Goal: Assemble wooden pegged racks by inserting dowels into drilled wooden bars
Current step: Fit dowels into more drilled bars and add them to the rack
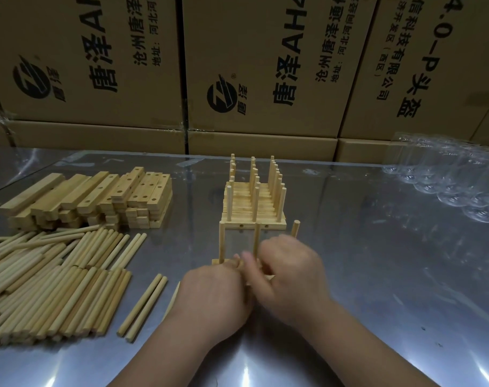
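Cardboard cartons (265, 37) printed with Chinese text wall off the back of a shiny steel table (377, 275) where a person works. At the near centre, the left hand (215, 294) is curled down over a short wooden bar (216, 262), holding it against the table; only the bar's left end shows. Touching it, the right hand (290, 277), blurred with movement, is closed round a dowel (295, 229) whose top sticks up beyond the knuckles. Its lower end is hidden, so whether it has entered a hole cannot be told. Two standing dowels (222, 241) already rise from the bar. Just behind sits a neat stack of finished racks (253, 202), pegs upright. To the left lie a heap of loose dowels (56, 275) and, behind them, a pile of drilled bars (98, 196). Clear, glossy items (447, 177) sit far right, too blurred to name. The pieces look light, stiff and dry, likely to skid on the slick steel, so the bar probably wants pinning firmly. The dowel is best gripped low, near the hole, and pushed straight to avoid snapping it.
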